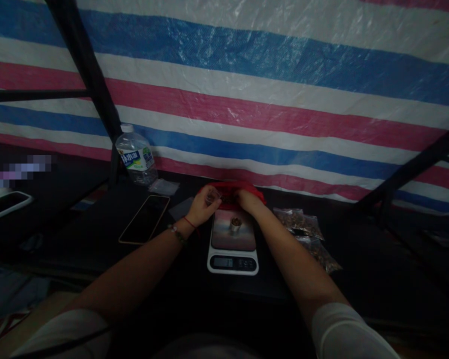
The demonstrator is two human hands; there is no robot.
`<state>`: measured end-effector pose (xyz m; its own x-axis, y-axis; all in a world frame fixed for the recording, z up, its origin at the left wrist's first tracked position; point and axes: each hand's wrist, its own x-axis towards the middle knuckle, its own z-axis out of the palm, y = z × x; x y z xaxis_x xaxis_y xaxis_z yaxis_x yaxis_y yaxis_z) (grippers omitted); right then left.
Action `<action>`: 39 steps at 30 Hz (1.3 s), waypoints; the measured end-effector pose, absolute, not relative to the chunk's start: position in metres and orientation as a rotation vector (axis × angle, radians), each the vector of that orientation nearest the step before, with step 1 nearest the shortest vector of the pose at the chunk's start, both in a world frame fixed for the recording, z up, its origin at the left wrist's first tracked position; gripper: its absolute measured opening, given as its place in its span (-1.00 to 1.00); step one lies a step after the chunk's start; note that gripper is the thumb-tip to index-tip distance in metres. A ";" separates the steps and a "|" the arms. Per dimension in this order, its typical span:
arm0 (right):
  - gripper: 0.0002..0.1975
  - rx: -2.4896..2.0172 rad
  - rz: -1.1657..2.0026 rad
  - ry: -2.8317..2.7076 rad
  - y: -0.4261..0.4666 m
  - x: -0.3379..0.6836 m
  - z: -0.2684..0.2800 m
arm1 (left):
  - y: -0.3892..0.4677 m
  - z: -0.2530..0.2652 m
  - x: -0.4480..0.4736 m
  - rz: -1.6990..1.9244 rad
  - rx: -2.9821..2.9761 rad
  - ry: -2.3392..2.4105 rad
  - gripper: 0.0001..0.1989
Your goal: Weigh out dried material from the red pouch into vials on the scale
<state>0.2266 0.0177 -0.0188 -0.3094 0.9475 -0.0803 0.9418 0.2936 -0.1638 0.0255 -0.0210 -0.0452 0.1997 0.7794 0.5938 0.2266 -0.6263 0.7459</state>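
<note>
My left hand [200, 207] is closed on a small clear plastic bag [211, 196] with brown bits in it, at the near left edge of a red bag [260, 190]. Dark brown pieces show in the red bag's opening. My right hand [249, 200] reaches into that opening from the right, its fingertips hidden. Between my forearms lies a white kitchen scale [232, 268] with a lit display too dim to read. A small metallic-looking cup [235, 225] holding brown pieces stands on its plate.
Filled clear bags [301, 224] lie right of the scale. To the left are a phone [145, 219], thin clear plastic bags [163, 187] and a large clear bottle [136, 157]. A striped tarpaulin [247, 109] hangs behind the dark table, with slanted frame bars at both sides.
</note>
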 end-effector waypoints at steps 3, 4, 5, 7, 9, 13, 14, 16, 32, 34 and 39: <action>-0.67 -1.773 0.285 -2.502 0.023 0.232 -0.025 | -0.022 -0.044 0.026 1.426 1.978 0.940 -0.77; -0.67 -1.783 0.305 -2.496 0.024 0.234 -0.027 | -0.022 -0.043 0.026 1.419 1.981 0.948 -0.77; -0.67 -1.793 0.320 -2.481 0.025 0.235 -0.028 | -0.022 -0.043 0.026 1.413 1.985 0.956 -0.78; -0.68 -1.809 0.333 -2.455 0.025 0.236 -0.028 | -0.023 -0.042 0.026 1.405 1.994 0.964 -0.79; -0.68 -1.795 0.326 -2.455 0.023 0.235 -0.025 | -0.023 -0.042 0.026 1.406 1.995 0.955 -0.80; -0.69 -1.739 0.271 -2.508 0.016 0.231 -0.008 | -0.023 -0.042 0.027 1.415 1.973 0.939 -0.79; -0.70 -1.712 0.241 -2.527 0.012 0.230 -0.001 | -0.023 -0.042 0.027 1.414 1.970 0.944 -0.79; -0.71 -1.599 0.170 -2.579 0.002 0.229 0.016 | -0.023 -0.042 0.027 1.413 1.971 0.955 -0.79; -0.78 -1.316 0.675 -2.845 -0.048 0.220 0.058 | -0.023 -0.041 0.026 1.421 1.983 0.960 -0.79; -0.78 -1.330 0.663 -2.842 -0.050 0.220 0.060 | -0.023 -0.041 0.026 1.438 1.996 0.943 -0.80; -0.74 -1.367 0.612 -2.801 -0.050 0.224 0.067 | -0.021 -0.044 0.025 1.435 1.997 0.949 -0.79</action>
<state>0.2242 -0.0499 0.0670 -0.6289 0.7522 -0.1967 0.7657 0.5554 -0.3245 0.0255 -0.0211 -0.0436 0.2015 0.7751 0.5989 0.2480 -0.6318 0.7343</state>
